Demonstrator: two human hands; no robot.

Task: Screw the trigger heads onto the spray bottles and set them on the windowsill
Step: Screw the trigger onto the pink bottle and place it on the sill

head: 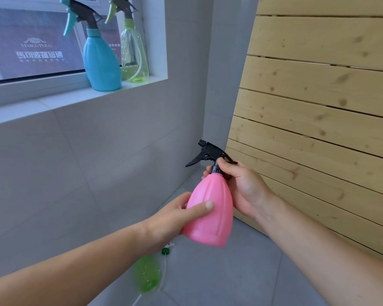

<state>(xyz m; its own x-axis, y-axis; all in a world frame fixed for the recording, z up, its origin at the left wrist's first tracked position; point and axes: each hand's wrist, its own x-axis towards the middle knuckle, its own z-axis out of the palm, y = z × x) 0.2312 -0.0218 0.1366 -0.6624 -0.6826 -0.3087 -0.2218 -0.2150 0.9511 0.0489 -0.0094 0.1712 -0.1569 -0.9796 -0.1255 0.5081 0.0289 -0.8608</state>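
The left hand (pixel 175 215) gripped the pink spray bottle (pixel 210 208); the right hand (pixel 241 184) pinched its black trigger head (pixel 210 151). 2 bottles stood on the white windowsill (pixel 53 102) above the grey tiled floor (pixel 219 279).

A tiled home bathroom: grey wall tiles (pixel 102 164), white windowsill (pixel 53 102) (pine slats (pixel 318 102) alongside).

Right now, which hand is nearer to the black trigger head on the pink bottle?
Right. The right hand wraps the neck just under the black trigger head, touching its collar. The left hand holds the pink bottle lower down, on its body.
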